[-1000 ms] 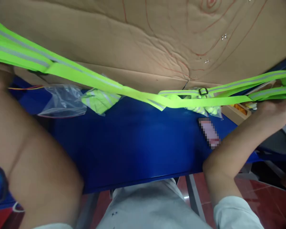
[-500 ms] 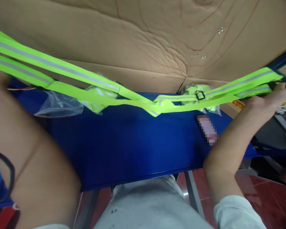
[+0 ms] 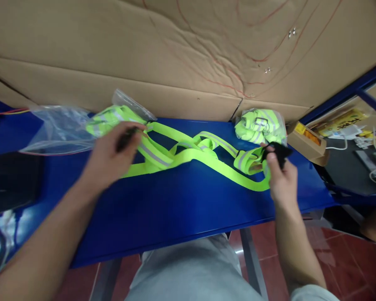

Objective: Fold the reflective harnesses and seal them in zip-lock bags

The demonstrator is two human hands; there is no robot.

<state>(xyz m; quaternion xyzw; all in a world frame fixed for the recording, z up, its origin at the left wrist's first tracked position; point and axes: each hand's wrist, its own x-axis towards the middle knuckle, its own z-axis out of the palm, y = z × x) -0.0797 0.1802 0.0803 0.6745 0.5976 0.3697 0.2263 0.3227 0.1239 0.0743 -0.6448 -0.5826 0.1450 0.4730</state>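
Observation:
A neon-yellow reflective strap harness [image 3: 219,167] with grey stripes lies slack and looped across the blue table, its two ends raised in my hands. My left hand [image 3: 113,156] is closed round a black part at the harness's left end. At the other end, my right hand [image 3: 283,177] grips a black piece [image 3: 280,154] beside a yellow loop. Just behind my left hand is a folded yellow reflective bundle [image 3: 120,113], partly covered by clear plastic. Beyond my right hand, another such bundle [image 3: 261,125] sits in a clear bag.
The blue table [image 3: 175,217] meets a cardboard panel [image 3: 81,37] at the back. An open clear plastic bag [image 3: 62,133] and a dark flat object [image 3: 14,179] lie at left. A small cardboard box [image 3: 308,142] stands at right, near white cables.
Both hands have come inward and the harness, stretched taut above the table before, has dropped into loose loops. The pinkish phone-like object near my right forearm no longer shows.

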